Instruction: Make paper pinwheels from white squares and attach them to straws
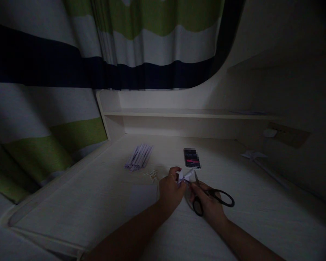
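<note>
My left hand (170,190) is closed in a pinch on a small folded white paper piece (189,175). A ring shows on one of its fingers. A pair of scissors (226,198) with black handles lies in my right hand (212,208), whose fingers are wrapped round it near the pivot. The fingertips of my right hand are close beside the paper, but I cannot tell whether they touch it. One scissor blade points up and away, just right of the paper. Most of the other blade is hidden by the fingers.
Left of my hands lie a bundle of narrow paper rolls (139,156), several small pale bits (152,175) and a flat paper sheet (141,197). Beyond my hands is a phone (192,158). At right lies a white paper shape on a stick (253,155). A shelf (179,112) spans the back.
</note>
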Motion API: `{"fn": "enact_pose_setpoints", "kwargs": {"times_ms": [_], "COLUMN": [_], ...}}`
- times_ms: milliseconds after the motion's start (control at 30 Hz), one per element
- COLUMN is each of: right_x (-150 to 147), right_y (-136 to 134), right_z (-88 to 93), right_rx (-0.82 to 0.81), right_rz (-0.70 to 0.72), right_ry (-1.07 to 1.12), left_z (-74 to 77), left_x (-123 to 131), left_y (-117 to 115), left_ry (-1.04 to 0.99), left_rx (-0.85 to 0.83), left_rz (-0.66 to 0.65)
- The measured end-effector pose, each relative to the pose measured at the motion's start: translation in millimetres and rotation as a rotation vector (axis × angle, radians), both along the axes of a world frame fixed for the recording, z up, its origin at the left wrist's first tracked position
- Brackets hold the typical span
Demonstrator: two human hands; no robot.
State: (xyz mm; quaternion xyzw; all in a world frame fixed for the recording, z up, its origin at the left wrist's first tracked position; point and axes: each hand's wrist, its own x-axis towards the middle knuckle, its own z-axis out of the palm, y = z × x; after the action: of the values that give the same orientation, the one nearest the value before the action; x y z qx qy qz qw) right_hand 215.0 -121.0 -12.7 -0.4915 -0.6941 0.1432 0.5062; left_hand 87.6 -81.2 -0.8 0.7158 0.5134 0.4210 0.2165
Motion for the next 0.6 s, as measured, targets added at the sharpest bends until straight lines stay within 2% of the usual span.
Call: {"fn": "enact_pose_setpoints", "kwargs": {"times_ms": [100,200,267,333,467,600], "right_x": [2.1,12.6,22.9,33.5,45.4,41.5], "right_y": [2.8,11.1,17.8,22.9,26.1,25.5], "right_z": [-7.3,-16.6,-20.3,-20.9,-19.4,-25.8], "right_rx": [-0.003,0.086,0.254,0.451,0.492,0.571], "right_rz": [0.028,0.111,0.230,0.288,0.317,0.233], "right_ry": [0.019,-0.050,-0.224,-0.386,-0.628,-0.575], "left_z": [-0.5,-1.1,-1.6,-2.0,-1.4,1.6], "left_x": [0.3,-0.5,-1.8,-3.3,-5.5,-6.5], "left_y": [-0.1,1.1,2.5,4.4,7.5,7.1], "left_ry": [0.027,0.069,0.105,0.156,0.245,0.204], "left_rx": [0.015,0.011,0.011,0.016,0.020,0.008], "left_rz": [0.010,-0.013,-0.038,-0.067,-0.132,-0.154]}}
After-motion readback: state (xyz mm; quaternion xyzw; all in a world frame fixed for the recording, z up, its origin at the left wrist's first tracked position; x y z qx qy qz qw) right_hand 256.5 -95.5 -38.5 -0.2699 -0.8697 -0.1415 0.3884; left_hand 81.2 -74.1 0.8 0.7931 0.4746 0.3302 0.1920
